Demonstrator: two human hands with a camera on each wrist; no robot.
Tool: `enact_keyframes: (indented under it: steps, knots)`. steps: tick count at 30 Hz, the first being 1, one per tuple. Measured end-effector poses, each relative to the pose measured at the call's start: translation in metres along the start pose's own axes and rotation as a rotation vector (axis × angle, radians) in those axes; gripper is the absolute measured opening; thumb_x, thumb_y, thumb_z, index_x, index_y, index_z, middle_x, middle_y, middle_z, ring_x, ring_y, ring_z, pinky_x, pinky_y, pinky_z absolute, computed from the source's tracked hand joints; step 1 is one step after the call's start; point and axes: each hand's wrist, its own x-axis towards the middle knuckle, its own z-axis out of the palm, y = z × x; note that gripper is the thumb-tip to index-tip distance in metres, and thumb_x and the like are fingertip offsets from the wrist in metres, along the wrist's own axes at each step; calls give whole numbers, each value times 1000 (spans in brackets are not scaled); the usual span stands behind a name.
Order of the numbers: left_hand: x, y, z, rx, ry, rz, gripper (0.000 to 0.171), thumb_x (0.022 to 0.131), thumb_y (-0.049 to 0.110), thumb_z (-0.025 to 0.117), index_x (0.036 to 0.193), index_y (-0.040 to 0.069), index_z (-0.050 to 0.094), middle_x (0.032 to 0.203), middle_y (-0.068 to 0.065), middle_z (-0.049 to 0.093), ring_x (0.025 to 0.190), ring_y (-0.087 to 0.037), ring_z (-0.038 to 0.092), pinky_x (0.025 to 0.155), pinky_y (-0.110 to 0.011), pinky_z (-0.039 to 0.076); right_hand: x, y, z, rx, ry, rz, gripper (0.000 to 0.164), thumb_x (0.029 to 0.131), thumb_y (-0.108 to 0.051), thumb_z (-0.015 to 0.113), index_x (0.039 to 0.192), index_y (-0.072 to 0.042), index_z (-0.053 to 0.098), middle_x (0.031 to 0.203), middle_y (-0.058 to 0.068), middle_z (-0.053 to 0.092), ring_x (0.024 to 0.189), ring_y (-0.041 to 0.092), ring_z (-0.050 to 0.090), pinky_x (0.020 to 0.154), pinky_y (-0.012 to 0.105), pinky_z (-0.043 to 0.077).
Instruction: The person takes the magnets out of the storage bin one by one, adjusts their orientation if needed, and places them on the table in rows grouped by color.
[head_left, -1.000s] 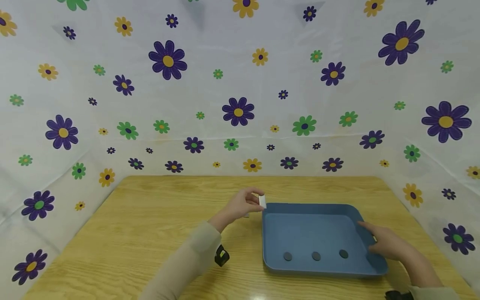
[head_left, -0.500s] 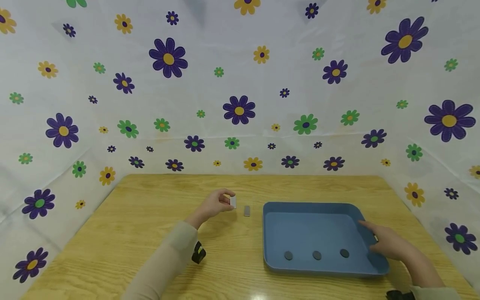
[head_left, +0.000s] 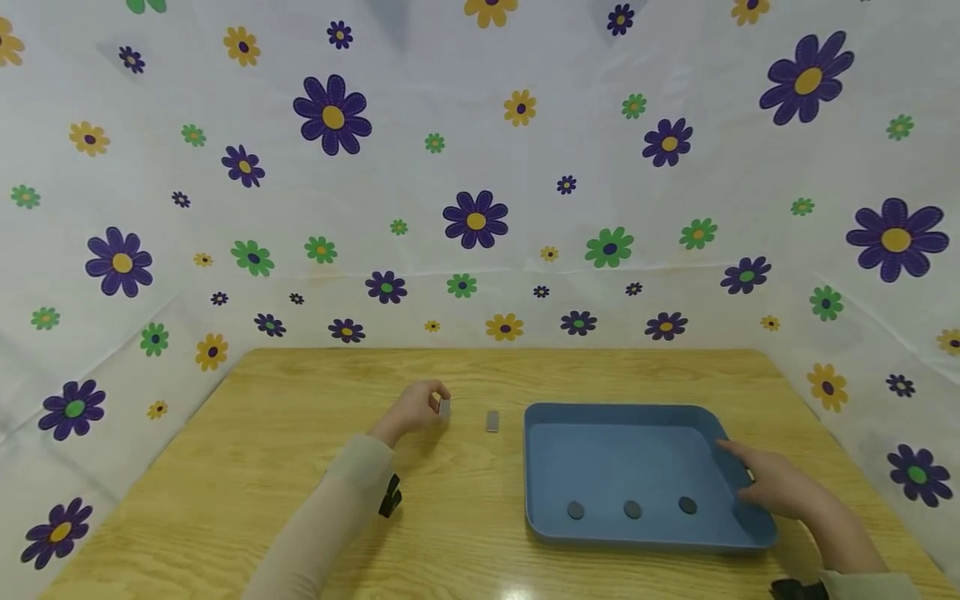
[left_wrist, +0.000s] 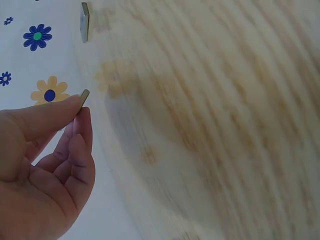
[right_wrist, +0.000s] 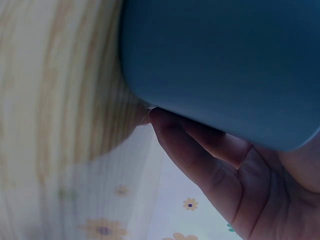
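Observation:
My left hand (head_left: pixel 415 410) pinches a thin, light rectangular piece (head_left: pixel 444 407) between thumb and fingertips, close over the wooden table. In the left wrist view the edge of this piece (left_wrist: pixel 84 96) pokes out past the thumb. A similar grey rectangular piece (head_left: pixel 492 421) lies on the table to the right of that hand; it also shows as a flat slab (left_wrist: pixel 85 22) in the left wrist view. My right hand (head_left: pixel 780 485) grips the right wall of a blue tray (head_left: pixel 637 415), its fingers (right_wrist: pixel 185 150) along the outer side.
Three dark round discs (head_left: pixel 632 509) lie in a row in the tray near its front wall. The wooden table (head_left: pixel 300 467) reaches back to a white cloth (head_left: pixel 405 183) printed with flowers, which also hangs at both sides.
My left hand has moved left with its rectangular piece, from the tray's back left corner past the other piece, and is lower over the table. The right hand stays on the tray.

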Motion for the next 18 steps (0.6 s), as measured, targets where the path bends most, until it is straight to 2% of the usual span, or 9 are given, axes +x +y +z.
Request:
enact_keyframes:
  steps: [10, 18]
  knots:
    - [5, -12, 4, 99, -27, -43, 30, 74, -8, 65, 100, 0, 53, 79, -9, 55, 71, -20, 52, 61, -32, 44, 0, 0, 1, 4, 4, -6, 68, 64, 8, 62, 125, 18, 32, 115, 43, 37, 84, 34, 51, 57, 33, 39]
    - [7, -13, 1, 171, -58, -79, 31, 74, -3, 68, 100, 0, 51, 83, -9, 53, 72, -19, 48, 64, -32, 42, -2, -2, 0, 28, -1, -8, 68, 65, 9, 60, 125, 19, 31, 114, 43, 38, 78, 28, 48, 56, 32, 37]
